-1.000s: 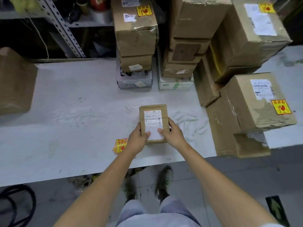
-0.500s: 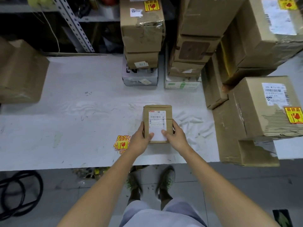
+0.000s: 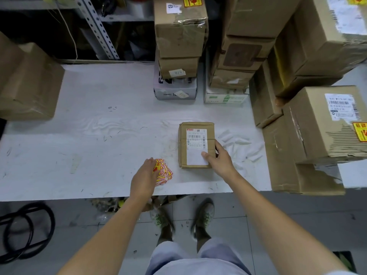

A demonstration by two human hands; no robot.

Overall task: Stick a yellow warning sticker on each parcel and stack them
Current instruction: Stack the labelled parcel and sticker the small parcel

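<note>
The small parcel (image 3: 183,149) lies on the counter (image 3: 99,145), the right hand (image 3: 220,160) gripping its near right corner. Just left of the parcel, the left hand (image 3: 144,175) lies flat, unclenched, on the yellow stickers (image 3: 165,171).

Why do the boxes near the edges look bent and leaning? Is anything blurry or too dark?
Head view: the wide-angle lens bows the table and tilts the stacked boxes at right; the central small parcel is fairly sharp, though its barcode label print is unreadable; the shelving top left lies in deep shadow; the top-right label looks washed out.
</note>
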